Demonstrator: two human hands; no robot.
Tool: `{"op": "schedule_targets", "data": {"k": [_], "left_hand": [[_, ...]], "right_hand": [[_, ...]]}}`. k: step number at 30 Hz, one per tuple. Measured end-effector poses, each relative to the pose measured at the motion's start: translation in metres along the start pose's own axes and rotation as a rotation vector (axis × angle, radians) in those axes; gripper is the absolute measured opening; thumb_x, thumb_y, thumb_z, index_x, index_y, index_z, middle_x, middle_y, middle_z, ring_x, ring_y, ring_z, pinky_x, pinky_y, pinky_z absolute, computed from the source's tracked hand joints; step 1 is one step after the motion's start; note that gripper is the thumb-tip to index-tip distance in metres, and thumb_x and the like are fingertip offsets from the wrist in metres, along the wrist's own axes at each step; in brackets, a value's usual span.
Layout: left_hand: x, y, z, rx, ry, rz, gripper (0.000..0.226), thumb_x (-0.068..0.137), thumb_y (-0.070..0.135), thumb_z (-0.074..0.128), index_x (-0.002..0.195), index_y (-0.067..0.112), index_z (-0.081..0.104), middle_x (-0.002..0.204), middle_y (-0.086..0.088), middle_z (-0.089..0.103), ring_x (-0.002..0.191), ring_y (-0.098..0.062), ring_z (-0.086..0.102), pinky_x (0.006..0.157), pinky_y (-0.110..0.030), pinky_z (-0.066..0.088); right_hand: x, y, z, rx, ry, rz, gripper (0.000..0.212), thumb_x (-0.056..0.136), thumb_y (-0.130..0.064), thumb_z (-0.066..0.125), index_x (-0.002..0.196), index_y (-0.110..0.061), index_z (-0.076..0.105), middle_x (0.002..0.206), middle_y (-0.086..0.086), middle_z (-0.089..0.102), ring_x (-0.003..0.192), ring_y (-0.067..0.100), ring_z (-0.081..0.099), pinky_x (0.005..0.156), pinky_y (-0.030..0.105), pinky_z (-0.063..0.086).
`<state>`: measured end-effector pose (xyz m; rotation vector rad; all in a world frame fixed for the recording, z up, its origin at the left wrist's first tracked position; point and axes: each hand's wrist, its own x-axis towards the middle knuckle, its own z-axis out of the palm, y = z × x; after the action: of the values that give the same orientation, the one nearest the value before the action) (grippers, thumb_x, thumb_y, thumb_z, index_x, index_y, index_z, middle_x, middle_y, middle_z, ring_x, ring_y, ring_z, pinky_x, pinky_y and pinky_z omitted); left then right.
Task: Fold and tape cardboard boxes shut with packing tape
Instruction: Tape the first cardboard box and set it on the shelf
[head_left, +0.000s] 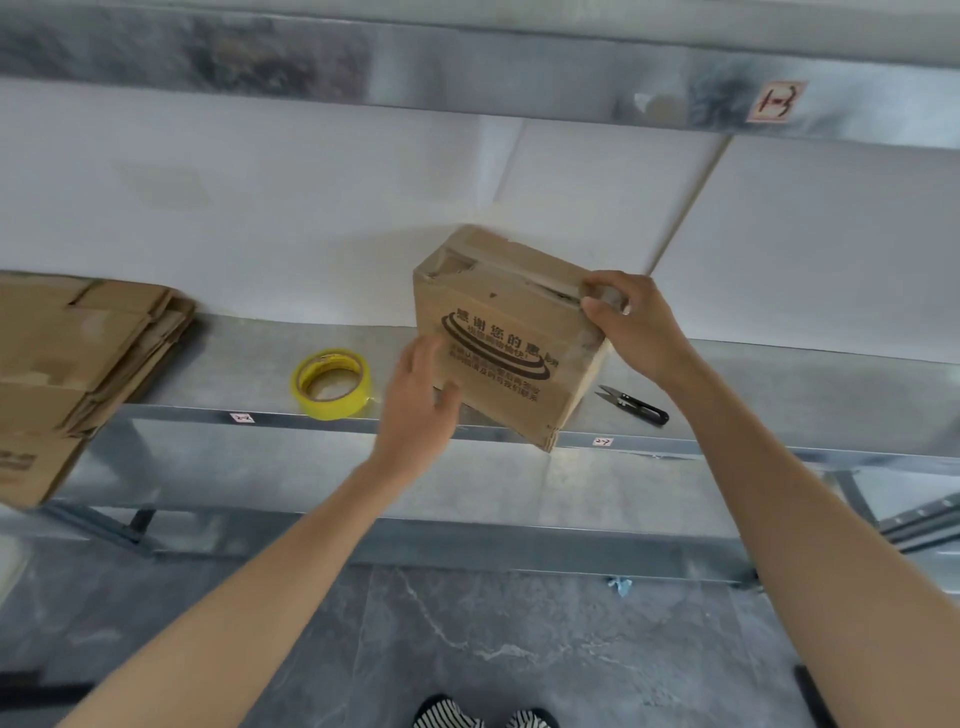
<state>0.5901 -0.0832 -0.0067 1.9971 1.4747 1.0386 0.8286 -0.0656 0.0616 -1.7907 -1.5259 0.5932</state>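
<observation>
A small brown cardboard box with dark printing (498, 338) is held tilted above the front edge of the grey metal shelf (234, 358), its top flaps folded down. The right hand (639, 327) grips its upper right corner, fingers curled over the top and thumb on the printed face. The left hand (421, 395), slightly blurred, lies open against the lower left of that face. A roll of yellow packing tape (332, 384) lies flat near the front edge, left of the box. Black thread snips (634, 404) lie to its right. A stack of flattened brown cardboard boxes (78, 353) sits at the shelf's left end.
</observation>
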Motion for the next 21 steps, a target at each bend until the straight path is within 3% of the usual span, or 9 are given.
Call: {"op": "schedule_targets", "data": {"k": [2,5,7,9,11,14,17,19,21], "left_hand": [[-0.013,0.039,0.010,-0.294,-0.023,-0.139,0.030,0.094,0.012,0.048,0.123,0.011,0.052,0.122,-0.001,0.054,0.106,-0.009,0.051,0.084,-0.009,0.038],[-0.019,0.073,0.024,-0.534,-0.148,-0.283,0.012,0.096,0.020,0.049,0.097,0.024,0.060,0.113,0.002,0.056,0.101,0.000,0.053,0.085,-0.015,0.043],[-0.016,0.082,0.031,-0.588,-0.167,-0.294,0.014,0.094,0.027,0.052,0.082,0.027,0.060,0.109,0.000,0.056,0.100,-0.003,0.053,0.082,-0.017,0.041],[-0.014,0.083,0.037,-0.575,-0.160,-0.300,0.021,0.087,0.043,0.056,0.076,0.026,0.062,0.110,-0.005,0.058,0.102,-0.014,0.055,0.082,-0.022,0.041],[-0.014,0.082,0.040,-0.553,-0.140,-0.309,0.025,0.082,0.046,0.059,0.072,0.023,0.063,0.111,-0.008,0.059,0.102,-0.018,0.056,0.082,-0.025,0.044],[-0.014,0.079,0.043,-0.500,-0.059,-0.306,0.026,0.089,0.024,0.061,0.066,0.015,0.054,0.098,-0.012,0.060,0.090,-0.019,0.056,0.072,-0.022,0.041],[-0.016,0.080,0.042,-0.446,0.030,-0.285,0.024,0.090,0.017,0.058,0.069,0.010,0.050,0.089,-0.005,0.058,0.084,-0.013,0.054,0.068,-0.017,0.040],[-0.018,0.079,0.046,-0.416,0.082,-0.299,0.020,0.090,0.013,0.057,0.072,0.011,0.048,0.098,0.000,0.053,0.087,-0.008,0.051,0.073,-0.012,0.041],[-0.021,0.080,0.052,-0.378,0.109,-0.334,0.015,0.090,0.007,0.055,0.078,0.009,0.047,0.105,0.001,0.046,0.091,-0.011,0.047,0.084,-0.017,0.041]], "right_hand": [[-0.001,-0.001,0.001,-0.028,-0.005,-0.009,0.031,0.087,-0.032,0.056,0.118,-0.032,0.062,0.126,0.005,0.055,0.114,0.021,0.051,0.095,0.029,0.041],[-0.004,-0.001,0.003,-0.039,-0.002,0.020,0.042,0.078,-0.045,0.050,0.117,-0.037,0.061,0.125,0.004,0.057,0.116,0.026,0.051,0.102,0.045,0.042],[-0.007,-0.002,0.002,-0.032,-0.002,0.036,0.045,0.075,-0.048,0.047,0.117,-0.039,0.060,0.125,0.003,0.057,0.117,0.028,0.050,0.101,0.047,0.042],[-0.011,-0.004,0.001,-0.030,-0.007,0.046,0.043,0.077,-0.046,0.048,0.119,-0.038,0.059,0.123,0.004,0.058,0.117,0.029,0.049,0.102,0.047,0.041],[-0.016,-0.007,-0.001,-0.034,-0.011,0.049,0.039,0.084,-0.040,0.051,0.122,-0.036,0.058,0.124,0.006,0.057,0.120,0.031,0.045,0.106,0.041,0.035],[-0.022,-0.010,-0.002,-0.045,-0.030,0.040,0.039,0.092,-0.034,0.051,0.131,-0.031,0.053,0.127,0.006,0.052,0.123,0.029,0.036,0.099,0.033,0.026],[-0.029,-0.013,-0.004,-0.045,-0.044,0.023,0.043,0.093,-0.035,0.050,0.136,-0.029,0.048,0.127,0.005,0.051,0.124,0.027,0.031,0.097,0.032,0.025],[-0.033,-0.015,-0.006,-0.038,-0.049,0.026,0.045,0.094,-0.034,0.050,0.138,-0.029,0.046,0.127,0.004,0.053,0.123,0.025,0.030,0.100,0.033,0.027],[-0.037,-0.016,-0.007,-0.037,-0.054,0.035,0.047,0.093,-0.036,0.050,0.139,-0.030,0.045,0.127,0.004,0.053,0.123,0.026,0.030,0.101,0.036,0.030]]}}
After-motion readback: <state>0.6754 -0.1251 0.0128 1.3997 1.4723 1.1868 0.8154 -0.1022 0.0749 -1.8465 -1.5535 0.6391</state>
